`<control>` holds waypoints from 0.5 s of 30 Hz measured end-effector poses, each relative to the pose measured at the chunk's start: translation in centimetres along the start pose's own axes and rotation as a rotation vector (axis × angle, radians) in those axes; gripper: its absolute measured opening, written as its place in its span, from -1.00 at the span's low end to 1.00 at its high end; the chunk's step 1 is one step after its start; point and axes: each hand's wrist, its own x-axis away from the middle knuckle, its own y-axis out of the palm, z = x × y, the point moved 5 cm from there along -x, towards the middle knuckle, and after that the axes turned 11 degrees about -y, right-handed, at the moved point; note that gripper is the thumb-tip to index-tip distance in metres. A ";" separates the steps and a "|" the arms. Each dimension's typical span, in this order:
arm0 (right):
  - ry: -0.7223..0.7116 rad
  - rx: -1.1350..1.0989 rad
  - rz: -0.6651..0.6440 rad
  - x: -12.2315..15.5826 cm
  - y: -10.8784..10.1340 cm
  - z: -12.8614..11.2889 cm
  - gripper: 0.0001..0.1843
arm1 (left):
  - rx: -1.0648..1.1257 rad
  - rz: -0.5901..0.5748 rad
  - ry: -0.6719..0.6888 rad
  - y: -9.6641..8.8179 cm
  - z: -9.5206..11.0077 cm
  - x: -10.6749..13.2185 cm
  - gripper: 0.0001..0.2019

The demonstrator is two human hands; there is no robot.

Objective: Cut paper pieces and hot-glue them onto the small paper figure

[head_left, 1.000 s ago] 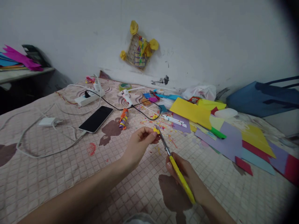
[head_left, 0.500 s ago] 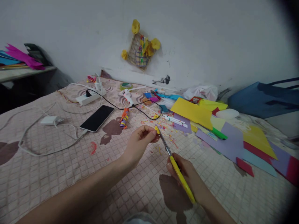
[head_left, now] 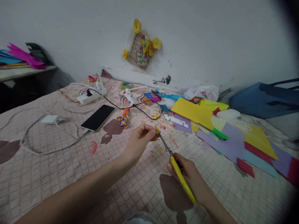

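Between the thumb and fingers of my left hand is a small piece of yellow paper. My right hand is closed around a pair of scissors with yellow handles. The blade tips meet the yellow paper beside my left fingertips. Below and beyond both hands, tiny coloured paper scraps are scattered over the patterned cloth. A small orange, purple and yellow paper figure lies past my left hand.
A phone on a charging cable lies at left, near a power strip. The glue gun trails a black cord. Coloured paper sheets and white sticks spread to the right. Green tape sits near the wall.
The scissor blades have closed further on the yellow paper, and less of it shows beyond my left fingertips. Both hands stay nearly in place.
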 end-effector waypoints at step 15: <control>0.054 -0.090 -0.018 0.3 0.7 0.6 -0.75 | 0.017 -0.009 -0.003 0.4 -0.1 0.3 -0.90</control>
